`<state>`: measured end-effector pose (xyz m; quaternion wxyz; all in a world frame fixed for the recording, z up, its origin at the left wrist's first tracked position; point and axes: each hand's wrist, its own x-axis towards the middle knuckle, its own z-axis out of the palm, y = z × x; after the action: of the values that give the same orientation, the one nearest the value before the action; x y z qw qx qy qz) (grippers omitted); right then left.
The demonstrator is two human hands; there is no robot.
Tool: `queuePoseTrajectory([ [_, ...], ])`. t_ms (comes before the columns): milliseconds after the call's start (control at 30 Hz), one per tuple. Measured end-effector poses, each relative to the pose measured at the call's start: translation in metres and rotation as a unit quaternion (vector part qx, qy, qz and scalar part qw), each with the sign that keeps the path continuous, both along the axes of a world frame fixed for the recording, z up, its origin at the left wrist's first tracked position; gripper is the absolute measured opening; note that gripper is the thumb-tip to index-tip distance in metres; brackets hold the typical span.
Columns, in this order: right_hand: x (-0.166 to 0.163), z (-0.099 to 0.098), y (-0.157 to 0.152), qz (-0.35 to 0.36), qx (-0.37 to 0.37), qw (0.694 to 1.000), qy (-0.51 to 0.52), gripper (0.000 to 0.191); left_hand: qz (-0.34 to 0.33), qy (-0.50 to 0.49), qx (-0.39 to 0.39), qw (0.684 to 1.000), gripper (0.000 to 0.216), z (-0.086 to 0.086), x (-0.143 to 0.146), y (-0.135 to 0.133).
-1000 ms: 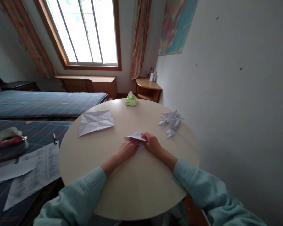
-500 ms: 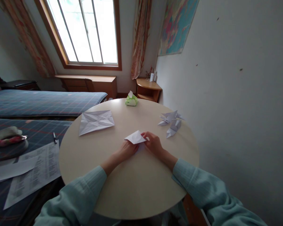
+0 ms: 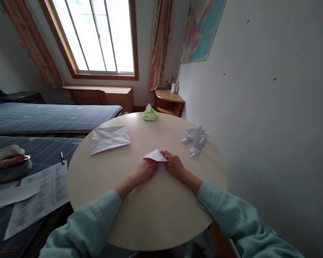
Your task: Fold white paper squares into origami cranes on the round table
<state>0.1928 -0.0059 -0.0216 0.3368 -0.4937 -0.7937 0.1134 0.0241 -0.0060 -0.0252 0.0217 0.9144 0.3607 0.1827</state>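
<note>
A small folded white paper (image 3: 156, 155) is between my two hands, over the near middle of the round table (image 3: 150, 215). My left hand (image 3: 145, 170) grips its left side, with the fingertips tucked under the raised upper flap. On the right edge, my right hand (image 3: 174, 163) pinches the paper between thumb and fingers. A lower layer of the paper shows beneath the flap, between the hands. Some fingertips are hidden by the paper.
A creased white sheet (image 3: 110, 139) lies on the table's left. Folded paper shapes (image 3: 195, 138) rest at the right, near the wall. A green tissue pack (image 3: 150, 114) stands at the far edge. Printed sheets (image 3: 43, 193) and a pen (image 3: 62, 157) lie on the bed at left.
The front edge of the paper's upper flap has lifted, showing more of the layer below. My left fingers have moved up under it; my right hand has shifted slightly.
</note>
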Motion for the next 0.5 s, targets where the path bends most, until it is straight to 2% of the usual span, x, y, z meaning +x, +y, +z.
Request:
queuePoseTrajectory([
  [167,0.0001,0.0025,-0.0001,-0.001,-0.011,1.000,-0.014,0.038,-0.022,-0.042,-0.003,0.999,0.042,-0.0025,-0.0010,0.0051],
  [367,0.0008,-0.0013,0.0026,-0.016,-0.026,1.000,0.007,0.036,-0.014,-0.032,-0.011,0.999,0.040,-0.0071,-0.0027,0.0084],
  [500,-0.0002,-0.0022,0.0030,-0.026,-0.006,1.000,0.002,0.032,-0.014,-0.037,-0.017,0.999,0.040,-0.0058,-0.0025,0.0072],
])
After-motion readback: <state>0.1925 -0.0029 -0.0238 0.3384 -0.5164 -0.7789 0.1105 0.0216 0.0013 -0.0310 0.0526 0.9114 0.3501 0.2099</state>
